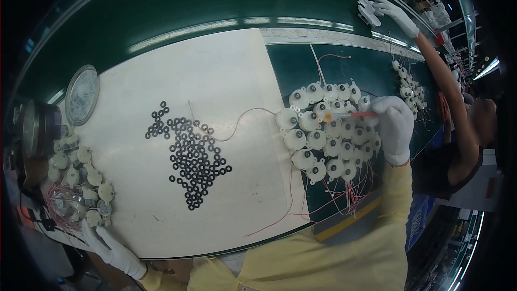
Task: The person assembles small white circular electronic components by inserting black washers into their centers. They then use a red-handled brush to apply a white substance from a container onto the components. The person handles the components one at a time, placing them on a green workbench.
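Note:
My right hand (395, 129), in a white glove, is closed around a thin red-handled brush (355, 114). Its orange-brown tip lies over one of the round white motors (296, 140), which stand packed together at the right, dark round centres facing up. Red and pink wires trail from them toward the table's near edge. My left hand (112, 249), also gloved in white, is at the near left edge with fingers stretched out and apart. Just beyond it lies a heap of similar pale motors (93, 178) with tangled wires. I see nothing held in that hand.
Many black rings (196, 164) lie scattered on the white board (253, 183). A round clear lid (83, 95) and a metal tin (40, 128) stand at the left. At the far right, a co-worker's gloved hand (396, 15) touches a white part (369, 12) beside more motors (409, 89).

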